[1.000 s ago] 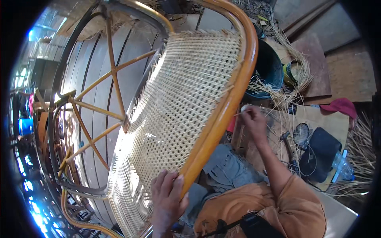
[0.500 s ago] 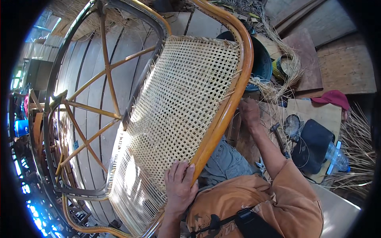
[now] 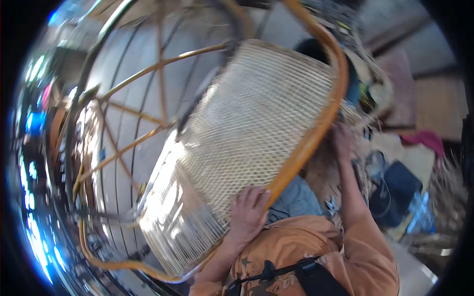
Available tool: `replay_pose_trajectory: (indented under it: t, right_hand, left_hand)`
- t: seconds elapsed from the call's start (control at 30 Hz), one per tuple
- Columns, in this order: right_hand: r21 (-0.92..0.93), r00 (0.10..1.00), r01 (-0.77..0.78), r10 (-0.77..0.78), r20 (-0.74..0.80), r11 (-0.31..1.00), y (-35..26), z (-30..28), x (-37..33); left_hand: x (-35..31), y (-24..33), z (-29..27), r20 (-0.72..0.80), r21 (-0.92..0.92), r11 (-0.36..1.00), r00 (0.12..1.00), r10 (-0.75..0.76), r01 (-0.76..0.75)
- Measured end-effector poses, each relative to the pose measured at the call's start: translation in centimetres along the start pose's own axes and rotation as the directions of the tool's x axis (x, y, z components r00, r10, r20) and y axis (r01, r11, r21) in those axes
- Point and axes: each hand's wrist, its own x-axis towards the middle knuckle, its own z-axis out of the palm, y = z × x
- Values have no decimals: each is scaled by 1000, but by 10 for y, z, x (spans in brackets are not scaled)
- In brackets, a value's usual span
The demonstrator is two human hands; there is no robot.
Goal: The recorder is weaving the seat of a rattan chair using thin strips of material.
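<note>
A rattan chair frame fills the left and middle, tilted, with a woven cane panel [image 3: 256, 108] stretched inside a glossy bent rattan rail [image 3: 302, 154]. My left hand [image 3: 247, 211] rests at the lower edge of the weave, beside the rail, its fingers laid out over the cane. Beyond the rail's right side is my right hand [image 3: 341, 140], low behind the chair; its fingers are blurred, and I cannot make out anything in them. Crossed rattan braces [image 3: 160, 64] show on the chair's far left side.
On the right lie a red cap [image 3: 425, 142], a dark flat object [image 3: 396, 182] and a clear plastic bottle [image 3: 420, 213]. A dark bucket [image 3: 353, 81] stands behind the rail, near loose cane strands [image 3: 382, 101]. Wooden planks [image 3: 140, 42] form the floor.
The whole view has swung, so the chair appears shifted right and the picture is blurred. My left hand stays on the weave by the rail; my right hand remains beyond the rail.
</note>
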Motion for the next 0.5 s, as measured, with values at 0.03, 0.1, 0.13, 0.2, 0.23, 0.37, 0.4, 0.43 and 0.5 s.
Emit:
replay_pose_trajectory:
  t: [0.03, 0.1, 0.13, 0.2, 0.23, 0.37, 0.4, 0.43, 0.5]
  right_hand:
    - [180, 948, -306, 317, -32, 935, 2, -11, -5]
    - [233, 825, -503, 543, -157, 832, 3, -47, -9]
    - [407, 817, -419, 532, -220, 812, 0, -69, -16]
    - [536, 799, -301, 516, -309, 789, -8, -119, -15]
    - [651, 824, -244, 507, -251, 718, -17, -145, -9]
    - [866, 871, -189, 486, -70, 463, -80, -162, 28]
    - [842, 890, -264, 456, 25, 470, -103, -143, 37]
    - [824, 888, -338, 444, 120, 454, -129, -121, 44]
    - [777, 890, -455, 244, 384, 435, -180, -55, 50]
  left_hand:
    - [-1, 0, 4, -11, 17, 999, 999, 46, -46]
    - [-4, -2, 12, -51, 42, 999, 998, 31, -29]
    - [-5, -4, 16, -72, 54, 997, 995, 62, -58]
    - [-6, -7, 24, -103, 61, 997, 993, 55, -49]
    - [-7, -9, 27, -118, 59, 996, 990, 80, -73]
    - [-10, -12, 30, -123, 39, 995, 988, 91, -87]
    - [-10, -13, 27, -114, 13, 995, 989, 99, -98]
    - [-8, -16, 22, -70, 13, 995, 993, 97, -97]
    - [-6, -30, 7, 19, -116, 986, 992, 126, -123]
